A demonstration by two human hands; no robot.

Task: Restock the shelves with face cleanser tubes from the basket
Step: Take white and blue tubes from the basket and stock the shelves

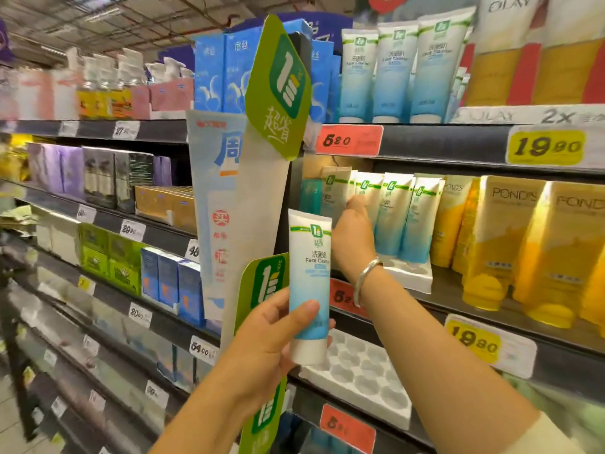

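Cleanser tube (309, 283) upright in our left hand (265, 339), grip wrapped round its lower end, cap down, in front of the shelf edge. Our right hand (355, 234) reaches into the middle shelf (458, 299), fingers on a shelved tube (334, 194); that grip is hidden. White tray (363, 371) below.

The left hand (268, 339) is raised with fingers and thumb curled in a grip, while the right hand (353, 237), a bangle at its wrist, reaches forward, its fingers seemingly curled, though mostly hidden.
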